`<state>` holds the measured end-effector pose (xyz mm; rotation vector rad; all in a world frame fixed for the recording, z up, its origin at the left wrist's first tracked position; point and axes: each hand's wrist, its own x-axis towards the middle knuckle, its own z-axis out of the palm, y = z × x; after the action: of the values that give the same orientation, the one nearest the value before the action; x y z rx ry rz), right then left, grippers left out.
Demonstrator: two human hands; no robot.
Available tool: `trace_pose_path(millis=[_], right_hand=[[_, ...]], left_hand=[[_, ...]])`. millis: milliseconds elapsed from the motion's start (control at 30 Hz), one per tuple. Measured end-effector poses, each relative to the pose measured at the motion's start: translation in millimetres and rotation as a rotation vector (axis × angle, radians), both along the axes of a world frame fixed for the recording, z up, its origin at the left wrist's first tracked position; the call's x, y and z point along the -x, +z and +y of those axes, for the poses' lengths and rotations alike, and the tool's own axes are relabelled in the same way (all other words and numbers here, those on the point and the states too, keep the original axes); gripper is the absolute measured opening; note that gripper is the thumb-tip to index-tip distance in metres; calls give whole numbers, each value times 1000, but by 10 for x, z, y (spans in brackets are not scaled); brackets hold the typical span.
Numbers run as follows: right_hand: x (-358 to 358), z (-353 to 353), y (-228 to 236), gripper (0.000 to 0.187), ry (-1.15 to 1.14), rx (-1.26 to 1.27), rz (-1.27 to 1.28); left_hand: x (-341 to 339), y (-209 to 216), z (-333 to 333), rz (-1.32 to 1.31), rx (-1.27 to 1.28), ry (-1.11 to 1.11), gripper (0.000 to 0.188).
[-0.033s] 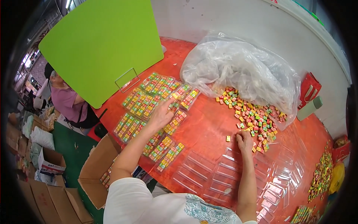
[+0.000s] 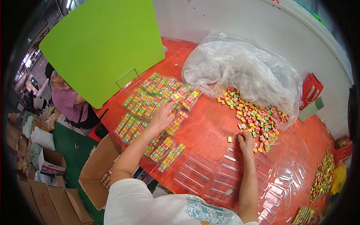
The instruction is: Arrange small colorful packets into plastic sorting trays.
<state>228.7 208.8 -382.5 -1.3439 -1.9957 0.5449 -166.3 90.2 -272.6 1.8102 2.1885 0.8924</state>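
My left hand (image 2: 164,116) lies over the filled trays at the left of the red table, fingers stretched out and touching the small coloured boxes in a clear plastic tray (image 2: 180,120). Several trays of these red, yellow and green boxes (image 2: 144,104) lie around it. My right hand (image 2: 246,141) rests at the near edge of a loose heap of the same little boxes (image 2: 260,122), its fingers curled together; what they hold, if anything, is hidden. Just left of it sits one single yellow box (image 2: 229,139).
Empty clear trays (image 2: 195,170) cover the near side of the table. A large clear plastic bag (image 2: 240,67) lies behind the heap. A green board (image 2: 105,45) stands far left, an open carton (image 2: 98,170) below. Another person (image 2: 67,97) is beyond the board.
My left hand has shifted very slightly back over the trays. My right hand and the boxes stay where they were.
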Motion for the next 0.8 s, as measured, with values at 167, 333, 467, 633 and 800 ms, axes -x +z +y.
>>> trace_pose_path(millis=[167, 333, 467, 633, 800], right_hand=[[10, -7, -9, 21, -2, 12, -18], [18, -19, 21, 17, 15, -9, 18], [49, -35, 71, 15, -6, 38, 1], [34, -52, 72, 15, 8, 36, 37], [21, -53, 82, 15, 4, 39, 24]], left_hand=[[-126, -247, -119, 72, -21, -49, 52], [-526, -132, -134, 182, -19, -183, 50], [-826, -333, -155, 367, -59, -322, 50], [-963, -511, -61, 571, 109, -247, 47], [-944, -432, -40, 688, 44, -203, 46]])
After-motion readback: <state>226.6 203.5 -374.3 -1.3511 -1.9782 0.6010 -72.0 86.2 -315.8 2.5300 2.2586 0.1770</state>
